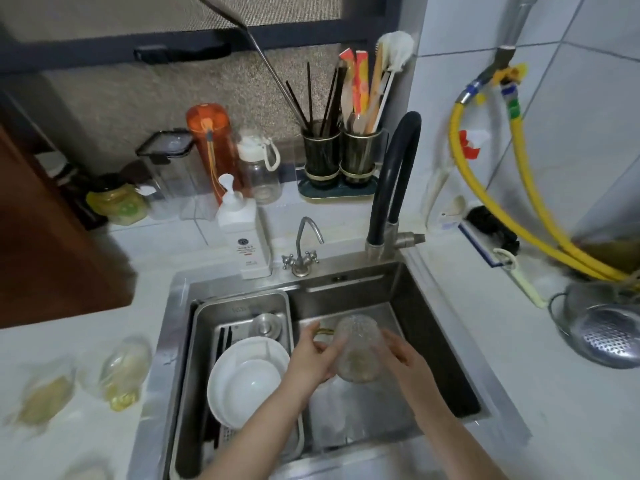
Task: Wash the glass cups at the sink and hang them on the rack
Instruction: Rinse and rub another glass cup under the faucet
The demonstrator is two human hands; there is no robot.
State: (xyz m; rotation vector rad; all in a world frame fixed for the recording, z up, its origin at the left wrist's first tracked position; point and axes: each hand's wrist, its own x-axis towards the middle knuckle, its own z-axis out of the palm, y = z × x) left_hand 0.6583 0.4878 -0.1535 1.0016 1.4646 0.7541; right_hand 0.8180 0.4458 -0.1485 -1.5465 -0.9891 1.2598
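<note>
A textured glass cup (358, 348) with a gold handle is held over the steel sink (446, 344), its base pointing away from me. My left hand (311, 358) grips its left side by the handle. My right hand (401, 355) grips its right side. Two more glass cups lie on the left counter, one (124, 368) close to the sink and one (45, 396) farther left, both blurred. The black arched faucet (398, 174) stands behind the basin. No rack for hanging cups is recognisable in view.
A steel drain tray (239, 313) in the sink's left half holds white bowls (242, 379) and chopsticks. A soap bottle (242, 233), a small tap (304, 247), water bottles and utensil holders (343, 157) stand behind. A steel colander (602, 334) and yellow hoses (526, 216) sit right.
</note>
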